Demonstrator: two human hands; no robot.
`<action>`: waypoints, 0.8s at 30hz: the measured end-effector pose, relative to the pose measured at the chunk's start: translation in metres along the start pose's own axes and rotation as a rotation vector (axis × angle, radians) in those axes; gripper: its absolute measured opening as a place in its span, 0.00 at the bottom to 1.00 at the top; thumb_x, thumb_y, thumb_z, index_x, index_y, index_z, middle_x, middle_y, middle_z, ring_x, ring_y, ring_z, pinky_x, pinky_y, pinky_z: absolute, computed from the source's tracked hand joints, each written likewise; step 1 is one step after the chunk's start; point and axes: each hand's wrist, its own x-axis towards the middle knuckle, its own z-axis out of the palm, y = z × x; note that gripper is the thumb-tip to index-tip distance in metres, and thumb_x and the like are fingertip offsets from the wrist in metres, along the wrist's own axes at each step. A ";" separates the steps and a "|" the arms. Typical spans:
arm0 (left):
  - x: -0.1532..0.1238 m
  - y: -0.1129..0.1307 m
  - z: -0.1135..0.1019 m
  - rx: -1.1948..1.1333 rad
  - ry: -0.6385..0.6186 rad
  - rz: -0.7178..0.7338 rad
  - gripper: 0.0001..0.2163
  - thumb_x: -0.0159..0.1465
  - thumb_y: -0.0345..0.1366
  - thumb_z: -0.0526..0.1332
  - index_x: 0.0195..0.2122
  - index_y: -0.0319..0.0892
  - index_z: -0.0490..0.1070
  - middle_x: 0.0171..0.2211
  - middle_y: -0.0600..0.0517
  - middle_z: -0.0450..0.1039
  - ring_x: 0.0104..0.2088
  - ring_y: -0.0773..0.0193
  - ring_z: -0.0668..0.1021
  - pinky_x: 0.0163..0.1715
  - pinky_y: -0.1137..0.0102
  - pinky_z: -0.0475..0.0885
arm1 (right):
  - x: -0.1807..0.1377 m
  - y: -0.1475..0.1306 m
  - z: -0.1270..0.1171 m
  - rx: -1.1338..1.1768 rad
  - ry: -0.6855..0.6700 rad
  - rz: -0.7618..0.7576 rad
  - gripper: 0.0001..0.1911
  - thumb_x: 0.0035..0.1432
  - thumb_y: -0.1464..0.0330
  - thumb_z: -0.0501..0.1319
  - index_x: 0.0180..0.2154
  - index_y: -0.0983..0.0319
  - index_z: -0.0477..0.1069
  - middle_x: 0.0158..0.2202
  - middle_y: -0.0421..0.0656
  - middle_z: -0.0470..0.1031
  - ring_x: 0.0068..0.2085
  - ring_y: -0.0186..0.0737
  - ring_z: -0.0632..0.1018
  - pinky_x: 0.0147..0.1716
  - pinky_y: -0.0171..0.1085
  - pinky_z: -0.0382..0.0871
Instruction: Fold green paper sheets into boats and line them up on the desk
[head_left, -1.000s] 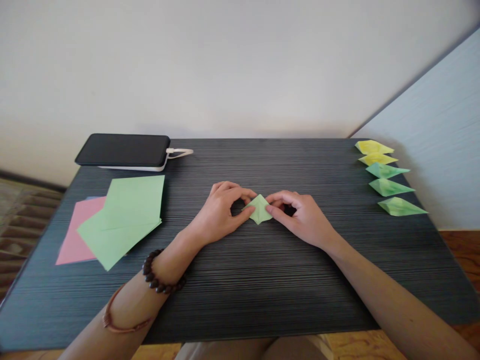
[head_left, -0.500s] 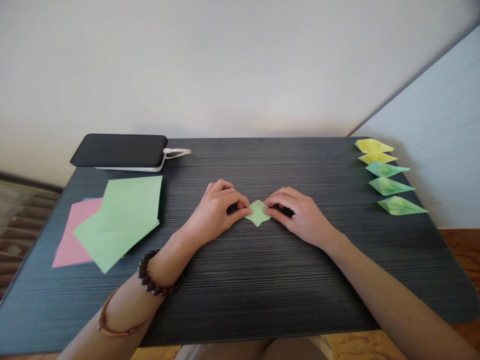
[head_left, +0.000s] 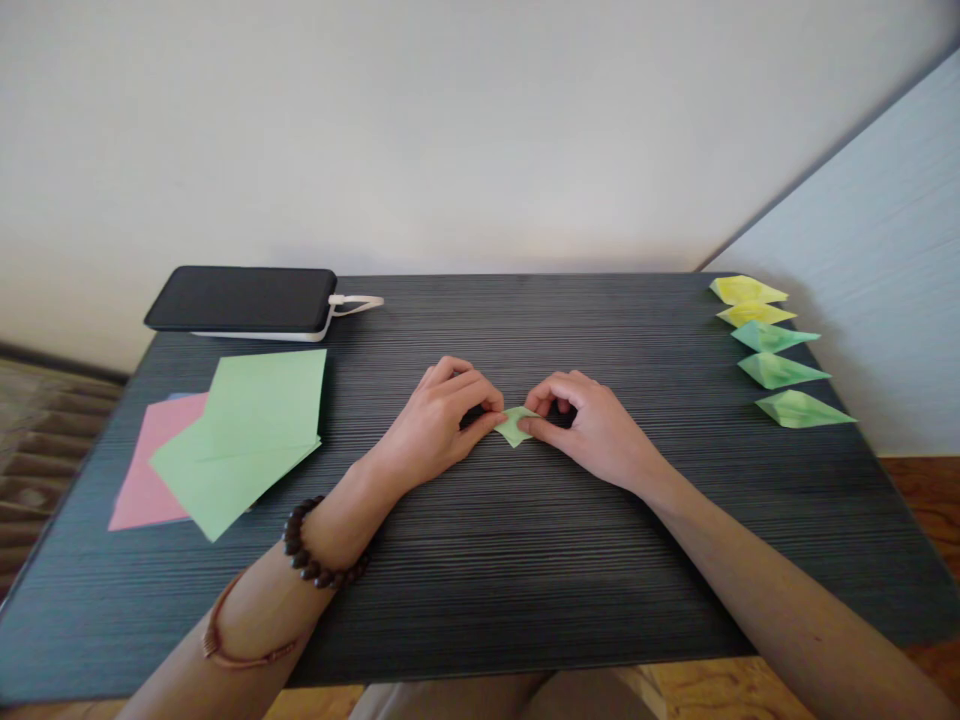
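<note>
The left hand comes in from the lower left, knuckles up, thumb and fingers pinching the left corner of the green paper. The right hand mirrors it, gripping the paper's right side with the thumb on top. The paper sits between them, over the table's middle. Fingertips cover its side corners; its creases are too small to read. Both forearms leave view below. The table is dark and finely streaked, backed by a pale wall.
</note>
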 end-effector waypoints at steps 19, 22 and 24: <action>-0.009 -0.011 -0.004 0.109 -0.026 0.282 0.10 0.67 0.29 0.53 0.45 0.42 0.71 0.39 0.49 0.73 0.40 0.64 0.72 0.42 0.67 0.70 | -0.020 0.029 -0.001 -0.192 0.018 -0.506 0.13 0.63 0.73 0.54 0.46 0.60 0.73 0.37 0.45 0.74 0.37 0.37 0.73 0.37 0.38 0.69; -0.010 -0.009 -0.007 0.189 -0.024 0.334 0.11 0.66 0.29 0.54 0.47 0.40 0.70 0.40 0.47 0.73 0.40 0.62 0.73 0.42 0.66 0.72 | -0.023 0.026 -0.001 -0.297 0.040 -0.502 0.13 0.63 0.73 0.54 0.46 0.61 0.73 0.36 0.45 0.74 0.37 0.39 0.73 0.38 0.40 0.69; -0.010 -0.008 -0.008 0.244 -0.033 0.352 0.10 0.66 0.30 0.53 0.46 0.40 0.71 0.39 0.47 0.73 0.39 0.62 0.74 0.40 0.66 0.72 | -0.025 0.026 -0.002 -0.339 0.043 -0.498 0.13 0.63 0.72 0.54 0.46 0.61 0.73 0.37 0.46 0.75 0.38 0.39 0.73 0.39 0.41 0.68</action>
